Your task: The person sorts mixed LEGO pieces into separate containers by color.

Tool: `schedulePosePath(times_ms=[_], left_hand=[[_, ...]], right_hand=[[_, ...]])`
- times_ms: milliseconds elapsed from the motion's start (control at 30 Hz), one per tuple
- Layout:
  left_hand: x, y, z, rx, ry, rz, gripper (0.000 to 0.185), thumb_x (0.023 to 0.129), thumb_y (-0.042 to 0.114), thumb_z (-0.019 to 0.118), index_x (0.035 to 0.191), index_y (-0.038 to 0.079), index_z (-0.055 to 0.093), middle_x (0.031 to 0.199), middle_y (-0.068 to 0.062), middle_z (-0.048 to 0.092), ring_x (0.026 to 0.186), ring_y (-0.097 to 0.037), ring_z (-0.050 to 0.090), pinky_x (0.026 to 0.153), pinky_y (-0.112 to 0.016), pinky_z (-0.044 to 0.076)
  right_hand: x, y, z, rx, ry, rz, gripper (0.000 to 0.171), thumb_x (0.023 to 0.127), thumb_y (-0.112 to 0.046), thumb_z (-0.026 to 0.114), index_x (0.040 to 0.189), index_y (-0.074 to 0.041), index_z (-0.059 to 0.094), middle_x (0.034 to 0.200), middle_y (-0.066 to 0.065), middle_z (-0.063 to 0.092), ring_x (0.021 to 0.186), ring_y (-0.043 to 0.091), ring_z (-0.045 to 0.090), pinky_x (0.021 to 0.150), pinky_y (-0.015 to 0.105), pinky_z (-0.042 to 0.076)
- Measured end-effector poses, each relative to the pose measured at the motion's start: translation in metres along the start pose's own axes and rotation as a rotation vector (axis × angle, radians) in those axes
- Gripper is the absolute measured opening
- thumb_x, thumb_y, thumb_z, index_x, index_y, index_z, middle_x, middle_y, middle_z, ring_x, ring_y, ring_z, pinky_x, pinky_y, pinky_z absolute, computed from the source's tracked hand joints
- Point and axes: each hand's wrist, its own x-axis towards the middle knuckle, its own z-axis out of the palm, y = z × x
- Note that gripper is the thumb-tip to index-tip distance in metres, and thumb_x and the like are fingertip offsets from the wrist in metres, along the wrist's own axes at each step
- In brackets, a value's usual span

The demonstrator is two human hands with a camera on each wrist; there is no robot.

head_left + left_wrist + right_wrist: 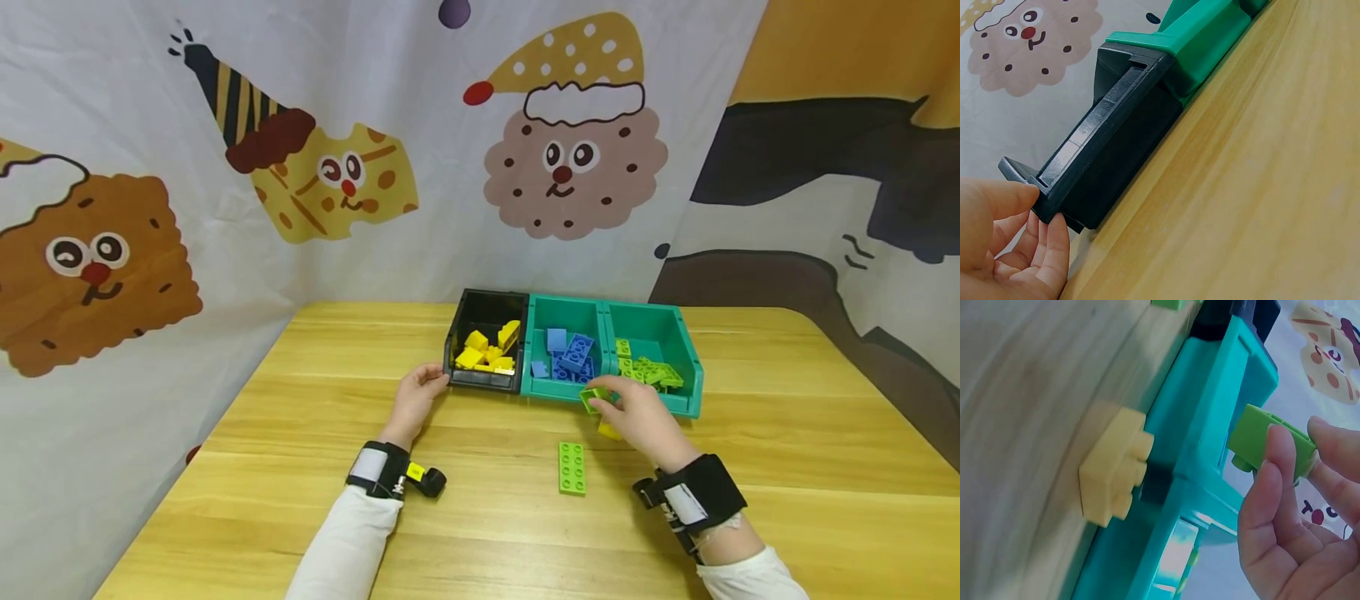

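Observation:
My left hand (414, 402) grips the front left corner of a black bin (484, 381). In the left wrist view, the thumb lies on the rim and the fingertips are under it. Yellow bricks (470, 358) lie in this bin. My right hand (647, 423) pinches a small lime green brick (1250, 434) between thumb and fingers, in front of the teal bins' front edge. Below that hand, a yellow brick (1105, 475) rests on the table, partly hidden in the head view. A longer green brick (572, 468) lies flat nearer to me, studs up.
Right of the black bin, a teal bin (551, 388) holds blue bricks (576, 353). A second teal bin (692, 367) beside it contains green bricks (652, 372). The bins stand on a wooden table (480, 533), before a cartoon-printed cloth (435, 267).

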Motion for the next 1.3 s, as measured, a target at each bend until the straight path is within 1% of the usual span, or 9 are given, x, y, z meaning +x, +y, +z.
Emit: schedulePosePath(times_ms=[133,300,500,633,767,833,1033,1200,1300], left_hand=[[0.001,0.001,0.000,0.003,0.001,-0.003,0.023,0.092,0.006,0.059,0.112,-0.005,0.061,0.104,-0.014,0.061,0.094,-0.017,0.055,0.083,-0.026,0.048],[0.001,0.002,0.000,-0.007,0.000,0.003,0.023,0.091,0.005,0.059,0.111,-0.007,0.061,0.103,-0.015,0.062,0.092,-0.015,0.055,0.082,-0.025,0.049],[0.000,0.001,0.000,-0.009,-0.006,0.008,0.024,0.091,0.005,0.059,0.112,-0.008,0.060,0.105,-0.017,0.062,0.092,-0.014,0.057,0.082,-0.025,0.049],[0.000,0.001,0.000,-0.014,0.003,0.006,0.024,0.091,0.004,0.060,0.111,-0.007,0.060,0.103,-0.016,0.062,0.091,-0.015,0.056,0.082,-0.025,0.049],[0.000,0.000,0.000,-0.004,0.008,0.002,0.023,0.091,0.005,0.060,0.111,-0.006,0.061,0.103,-0.015,0.062,0.092,-0.015,0.056,0.082,-0.025,0.049],[0.000,0.000,0.000,0.000,0.009,-0.003,0.023,0.091,0.005,0.059,0.111,-0.006,0.061,0.104,-0.015,0.062,0.092,-0.015,0.056,0.083,-0.026,0.049],[0.000,0.000,0.000,-0.007,0.003,-0.003,0.024,0.091,0.005,0.059,0.112,-0.006,0.061,0.105,-0.016,0.062,0.093,-0.016,0.057,0.083,-0.027,0.050],[-0.001,0.000,0.000,-0.002,0.004,0.007,0.024,0.091,0.005,0.060,0.111,-0.007,0.061,0.102,-0.015,0.062,0.091,-0.015,0.055,0.079,-0.024,0.048],[-0.001,0.000,0.000,-0.003,0.006,0.008,0.023,0.090,0.005,0.060,0.111,-0.007,0.061,0.102,-0.014,0.062,0.090,-0.014,0.055,0.079,-0.023,0.048]], right_hand=[[0.002,0.002,-0.006,-0.003,0.018,-0.002,0.027,0.091,-0.014,0.063,0.116,-0.004,0.063,0.108,0.018,0.064,0.050,0.012,0.041,0.044,0.023,0.036],[0.003,0.003,-0.016,-0.007,0.027,0.009,0.028,0.092,-0.014,0.061,0.118,-0.003,0.062,0.115,0.022,0.062,0.056,0.013,0.047,0.049,0.024,0.041],[0.005,0.004,-0.026,-0.029,0.079,0.006,0.027,0.092,-0.013,0.061,0.117,-0.003,0.062,0.112,0.025,0.061,0.062,0.016,0.054,0.052,0.025,0.045],[0.009,0.004,-0.031,-0.039,0.088,-0.002,0.027,0.092,-0.012,0.061,0.117,-0.002,0.062,0.116,0.027,0.059,0.060,0.015,0.053,0.051,0.024,0.043],[0.014,0.007,-0.036,-0.047,0.099,-0.006,0.027,0.093,-0.011,0.059,0.117,-0.001,0.061,0.119,0.027,0.057,0.056,0.016,0.046,0.048,0.024,0.039],[0.018,0.009,-0.038,-0.056,0.106,-0.014,0.028,0.093,-0.011,0.058,0.119,0.000,0.060,0.118,0.028,0.057,0.058,0.017,0.047,0.049,0.025,0.039],[0.030,0.023,-0.047,-0.085,0.101,-0.005,0.030,0.093,-0.008,0.055,0.122,0.002,0.057,0.115,0.030,0.055,0.061,0.021,0.049,0.053,0.029,0.041],[0.038,0.041,-0.052,-0.111,0.082,0.033,0.032,0.093,-0.007,0.054,0.123,0.005,0.054,0.116,0.033,0.053,0.072,0.028,0.053,0.061,0.036,0.045],[0.041,0.050,-0.051,-0.124,0.082,0.054,0.033,0.094,-0.007,0.054,0.125,0.005,0.054,0.116,0.033,0.053,0.077,0.031,0.052,0.062,0.037,0.045]])
